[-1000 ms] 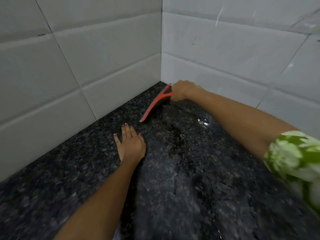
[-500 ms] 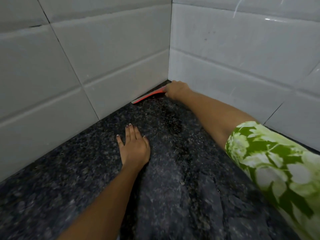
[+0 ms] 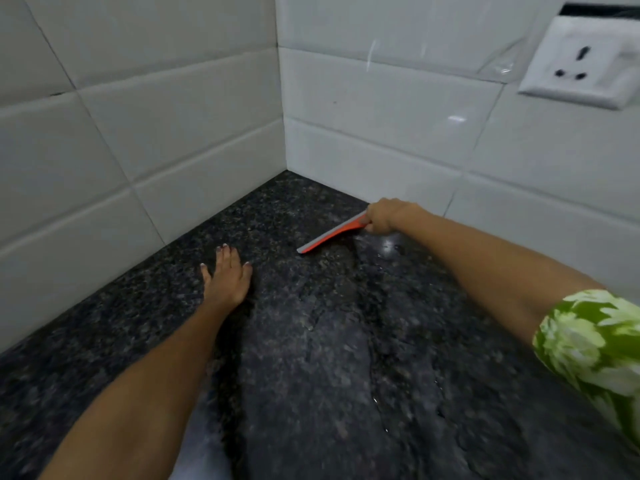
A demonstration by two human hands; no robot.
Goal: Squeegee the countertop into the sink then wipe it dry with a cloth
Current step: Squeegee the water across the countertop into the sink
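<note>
Since the earlier frame the squeegee point(image 3: 331, 234), gripped by the right hand point(image 3: 384, 216), has been drawn from the corner toward 3 o'clock, beginning another stroke across the wet table point(image 3: 346, 358); the left hand point(image 3: 227, 277) is pressed flat, fingers point(image 3: 225, 254) loosely together.

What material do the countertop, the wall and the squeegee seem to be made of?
Countertop: likely polished granite, dark and speckled, with wet glints.
Wall: glazed white ceramic tiles, judging by the grout lines and glossy reflections.
Squeegee, gripped by the right hand: probably orange plastic with a grey rubber-like edge; blur leaves this open.
</note>
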